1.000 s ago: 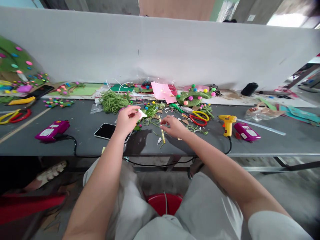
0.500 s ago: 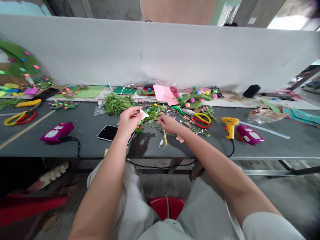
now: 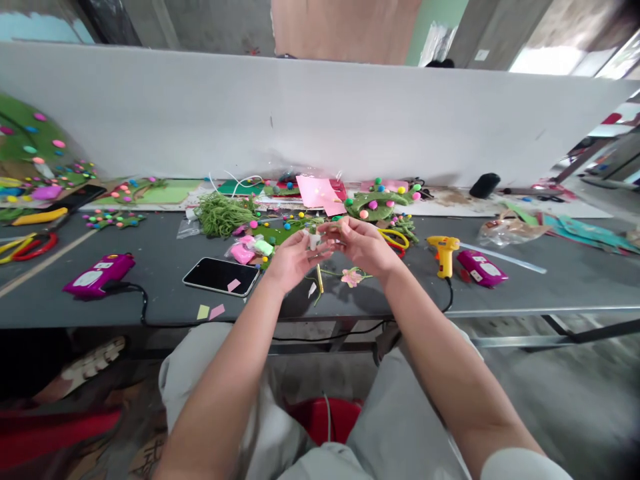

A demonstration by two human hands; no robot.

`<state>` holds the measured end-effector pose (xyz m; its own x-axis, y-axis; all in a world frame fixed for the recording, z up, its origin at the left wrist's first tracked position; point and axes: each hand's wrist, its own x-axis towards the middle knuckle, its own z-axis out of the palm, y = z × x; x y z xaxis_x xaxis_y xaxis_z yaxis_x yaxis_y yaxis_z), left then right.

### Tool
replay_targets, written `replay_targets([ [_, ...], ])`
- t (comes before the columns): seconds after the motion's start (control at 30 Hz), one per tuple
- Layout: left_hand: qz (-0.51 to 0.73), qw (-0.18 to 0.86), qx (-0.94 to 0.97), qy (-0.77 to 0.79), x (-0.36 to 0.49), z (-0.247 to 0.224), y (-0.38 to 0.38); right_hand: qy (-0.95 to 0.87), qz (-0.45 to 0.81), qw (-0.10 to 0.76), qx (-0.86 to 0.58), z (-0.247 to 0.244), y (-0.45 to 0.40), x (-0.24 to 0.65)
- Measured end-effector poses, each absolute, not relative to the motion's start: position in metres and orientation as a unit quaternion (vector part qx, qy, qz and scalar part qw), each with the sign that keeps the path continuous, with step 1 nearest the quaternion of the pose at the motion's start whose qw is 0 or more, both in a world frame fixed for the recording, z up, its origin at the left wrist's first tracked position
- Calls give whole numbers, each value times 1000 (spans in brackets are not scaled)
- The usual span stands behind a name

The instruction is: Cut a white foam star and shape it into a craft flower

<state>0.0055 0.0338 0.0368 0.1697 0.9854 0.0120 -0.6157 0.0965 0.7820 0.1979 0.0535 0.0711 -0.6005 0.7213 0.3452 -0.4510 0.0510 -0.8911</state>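
My left hand is closed, pinching a small white piece that looks like foam or clay. Close against it, my right hand has its thumb and fingers pressed together on something too small to make out. Both hands hover over the middle of the table. Below them lie a pink paper flower on a green stem and a thin yellow stick. Left of my left hand are pink clay and pale green clay. Yellow-handled scissors are partly hidden behind my right hand.
A phone lies left of my hands, near paper scraps. Green yarn is heaped behind it. A yellow glue gun and a purple box stand right; another purple box with a cable is left.
My left hand has moved right with the white piece, and my right hand has turned toward it, so they now meet. The pink and green clay and the paper flower have come into fuller view.
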Motion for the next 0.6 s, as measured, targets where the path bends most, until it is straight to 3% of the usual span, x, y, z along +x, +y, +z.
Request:
replay_targets([
  [0.2, 661, 661, 255, 247, 4, 34, 48, -627, 725, 281, -39, 67, 48, 231],
  [0.3, 702, 626, 204, 272, -12, 36, 58, -623, 728, 283, 28, 69, 50, 253],
  [0.37, 722, 597, 158, 312, -22, 33, 67, -592, 725, 343, 75, 73, 54, 262],
  [0.43, 726, 576, 119, 356, -28, 28, 73, -514, 716, 468, 70, 77, 61, 267],
  [0.5, 724, 563, 99, 386, -31, 24, 78, -388, 681, 621, 1, 80, 72, 272],
  [0.6, 725, 548, 98, 405, -32, 23, 80, -260, 631, 725, -95, 79, 90, 283],
])
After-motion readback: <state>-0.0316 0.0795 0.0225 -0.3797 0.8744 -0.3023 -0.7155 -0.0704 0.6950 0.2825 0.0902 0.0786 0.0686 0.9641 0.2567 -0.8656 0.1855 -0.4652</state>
